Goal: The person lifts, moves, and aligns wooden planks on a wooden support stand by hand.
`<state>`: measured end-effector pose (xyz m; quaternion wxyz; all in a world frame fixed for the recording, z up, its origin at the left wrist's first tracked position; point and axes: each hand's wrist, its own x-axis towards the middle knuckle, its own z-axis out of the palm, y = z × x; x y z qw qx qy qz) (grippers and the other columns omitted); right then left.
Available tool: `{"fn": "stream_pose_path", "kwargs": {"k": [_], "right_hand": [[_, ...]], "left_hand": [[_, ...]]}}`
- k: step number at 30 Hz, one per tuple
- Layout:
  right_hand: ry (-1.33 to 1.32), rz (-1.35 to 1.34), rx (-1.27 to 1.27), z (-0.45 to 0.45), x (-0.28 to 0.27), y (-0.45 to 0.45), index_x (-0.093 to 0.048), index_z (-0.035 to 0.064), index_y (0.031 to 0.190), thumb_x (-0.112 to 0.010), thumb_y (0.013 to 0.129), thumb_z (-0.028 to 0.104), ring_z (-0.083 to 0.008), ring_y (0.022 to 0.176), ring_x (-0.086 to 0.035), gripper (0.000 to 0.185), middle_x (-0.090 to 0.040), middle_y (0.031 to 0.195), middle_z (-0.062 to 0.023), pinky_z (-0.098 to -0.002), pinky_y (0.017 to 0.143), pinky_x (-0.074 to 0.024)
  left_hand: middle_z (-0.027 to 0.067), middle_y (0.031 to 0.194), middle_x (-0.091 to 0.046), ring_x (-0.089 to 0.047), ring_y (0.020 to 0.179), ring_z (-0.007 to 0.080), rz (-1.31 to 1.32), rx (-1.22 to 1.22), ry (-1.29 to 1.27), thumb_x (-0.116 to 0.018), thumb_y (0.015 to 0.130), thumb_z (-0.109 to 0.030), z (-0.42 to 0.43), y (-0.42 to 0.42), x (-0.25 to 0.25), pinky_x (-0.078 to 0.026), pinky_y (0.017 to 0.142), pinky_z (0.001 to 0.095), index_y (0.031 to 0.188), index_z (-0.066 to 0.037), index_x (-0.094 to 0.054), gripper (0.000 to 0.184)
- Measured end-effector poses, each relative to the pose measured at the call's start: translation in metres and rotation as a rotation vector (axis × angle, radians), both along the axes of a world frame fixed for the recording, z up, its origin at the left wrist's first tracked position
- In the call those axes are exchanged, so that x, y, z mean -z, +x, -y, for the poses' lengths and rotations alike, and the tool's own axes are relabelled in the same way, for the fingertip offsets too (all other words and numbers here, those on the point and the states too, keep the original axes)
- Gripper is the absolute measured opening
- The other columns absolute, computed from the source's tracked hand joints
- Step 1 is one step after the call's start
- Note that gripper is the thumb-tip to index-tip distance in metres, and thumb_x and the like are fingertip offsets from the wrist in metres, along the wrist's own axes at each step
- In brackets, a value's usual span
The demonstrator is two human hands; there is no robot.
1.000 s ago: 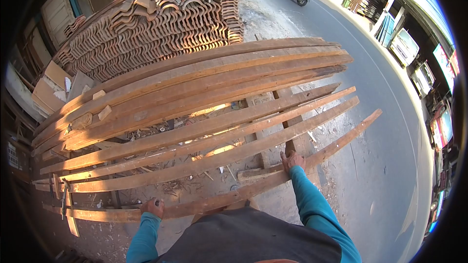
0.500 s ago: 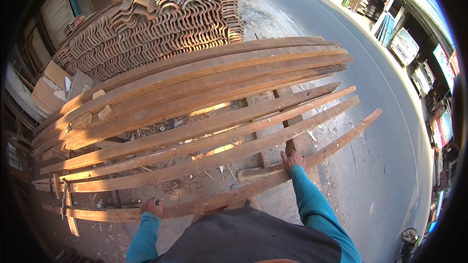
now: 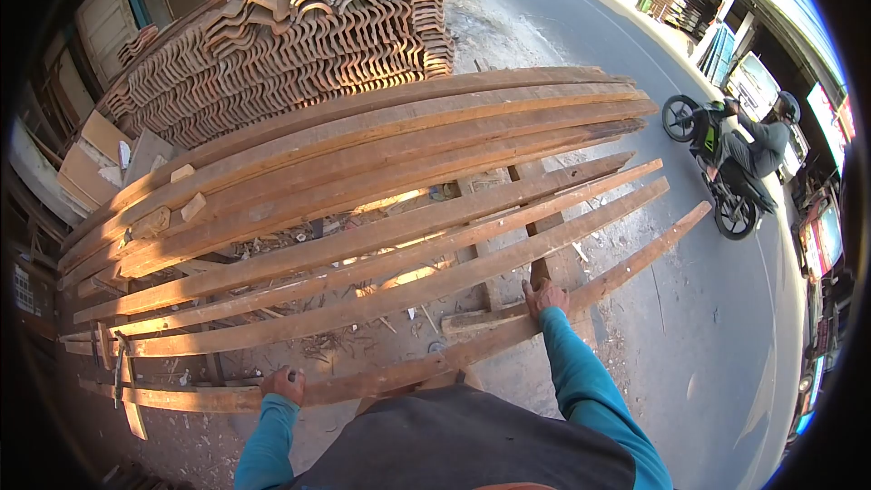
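A long wooden beam [image 3: 390,381] lies crosswise just in front of my body. My left hand [image 3: 285,385] is closed round it left of the middle, the fingertips partly hidden. Farther right, my right hand [image 3: 546,298] grips the same beam, its fingers over the far edge. Beyond it several more beams [image 3: 381,311] lie roughly side by side on timber supports [image 3: 560,245]. A dark metal tool [image 3: 119,367] rests across the beam's left end, beside a short upright-looking strip of wood [image 3: 133,404].
Stacked clay roof tiles [image 3: 272,73] stand at the back left. Small wood blocks [image 3: 194,208] sit on the far beams. A road [image 3: 626,63] runs along the right, with a person on a motorcycle [image 3: 726,163] there. Scraps litter the ground.
A motorcycle with a rider has come into view on the road at the right. My hands and the beams have stayed in place.
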<state>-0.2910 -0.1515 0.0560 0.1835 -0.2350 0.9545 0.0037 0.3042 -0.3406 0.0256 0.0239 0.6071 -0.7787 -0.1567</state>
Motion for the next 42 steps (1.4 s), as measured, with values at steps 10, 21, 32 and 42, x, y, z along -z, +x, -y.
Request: {"fn": "stream_pose_path", "kwargs": {"k": [10, 21, 32, 42], "right_hand": [[-0.004, 0.003, 0.036, 0.001, 0.003, -0.001, -0.067, 0.0089, 0.118, -0.046, 0.094, 0.065, -0.032, 0.113, -0.066, 0.064, -0.071, 0.116, -0.0193, -0.0496, 0.116, -0.0315], [-0.011, 0.003, 0.03, 0.0, 0.005, -0.002, -0.067, 0.0087, 0.118, -0.046, 0.094, 0.064, -0.0323, 0.114, -0.066, 0.064, -0.071, 0.117, -0.0196, -0.0497, 0.116, -0.0315], [-0.015, 0.004, 0.017, 0.0, 0.002, 0.0, -0.066, 0.0078, 0.119, -0.044, 0.095, 0.064, -0.0329, 0.113, -0.066, 0.065, -0.07, 0.116, -0.021, -0.0495, 0.116, -0.0319], [0.011, 0.022, 0.021, 0.001, -0.001, 0.0, -0.064, 0.0084, 0.123, -0.042, 0.095, 0.065, -0.0321, 0.115, -0.065, 0.067, -0.07, 0.119, -0.0205, -0.0492, 0.117, -0.0301]], "left_hand": [[0.0202, 0.093, -0.073, -0.069, 0.09, 0.0412, 0.019, 0.001, 0.021, -0.066, 0.087, -0.038, 0.001, -0.004, -0.008, -0.054, 0.084, 0.0495, 0.094, -0.006, -0.073, 0.033], [0.0204, 0.093, -0.073, -0.069, 0.089, 0.0407, -0.005, -0.003, -0.015, -0.067, 0.086, -0.039, 0.002, 0.007, 0.013, -0.054, 0.084, 0.0488, 0.094, -0.005, -0.072, 0.035], [0.0206, 0.092, -0.073, -0.069, 0.089, 0.0415, 0.015, -0.004, 0.038, -0.065, 0.087, -0.039, 0.002, 0.0, 0.002, -0.053, 0.084, 0.0497, 0.097, -0.004, -0.073, 0.037], [0.0196, 0.097, -0.073, -0.069, 0.093, 0.0399, 0.033, -0.021, 0.049, -0.066, 0.087, -0.04, 0.001, -0.002, -0.004, -0.053, 0.087, 0.0489, 0.101, -0.004, -0.073, 0.039]]}}
